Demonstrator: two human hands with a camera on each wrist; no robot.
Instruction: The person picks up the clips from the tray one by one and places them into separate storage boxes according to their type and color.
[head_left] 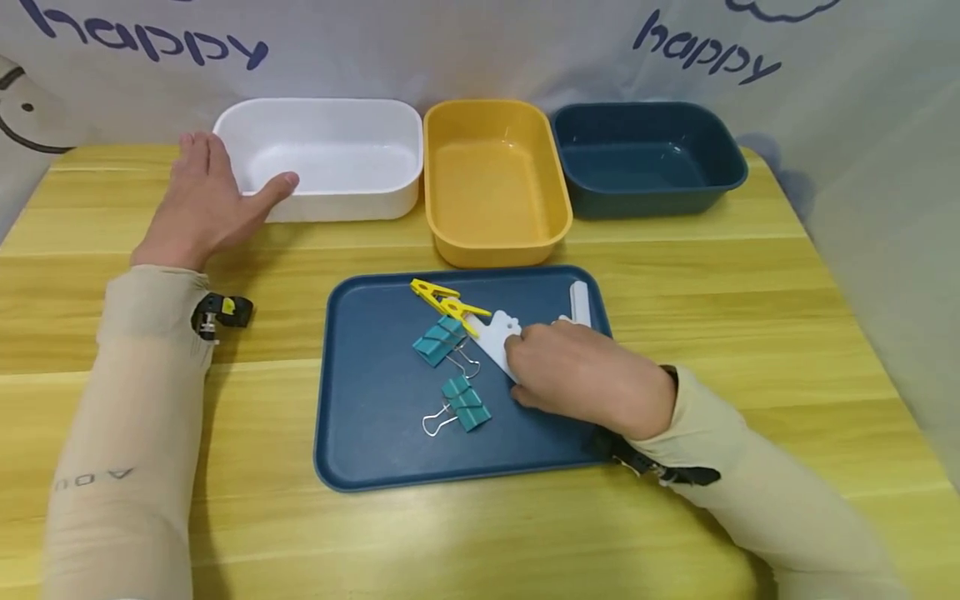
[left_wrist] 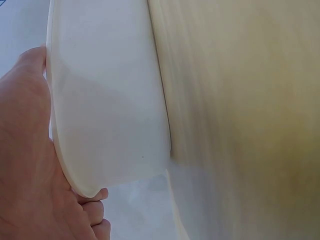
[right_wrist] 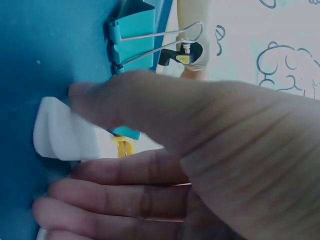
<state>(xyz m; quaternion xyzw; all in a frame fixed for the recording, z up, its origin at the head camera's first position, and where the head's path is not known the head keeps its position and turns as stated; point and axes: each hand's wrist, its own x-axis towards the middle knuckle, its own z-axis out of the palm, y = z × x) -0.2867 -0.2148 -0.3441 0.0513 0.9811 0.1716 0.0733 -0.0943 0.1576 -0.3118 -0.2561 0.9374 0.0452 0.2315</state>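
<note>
My left hand holds the left end of a white bin, thumb over its front rim. In the left wrist view, fingertips curl past the bin's corner. Over a dark blue tray, my right hand grips a white plastic clip with a wavy edge; the right wrist view has its white end between thumb and fingers. Another white piece lies beyond that hand, partly covered. Near the gripped clip lie two teal binder clips and two yellow clothespins.
A yellow bin and a dark teal bin stand beside the white one in a row along the back of the wooden table. A pale cloth with printed words hangs behind them.
</note>
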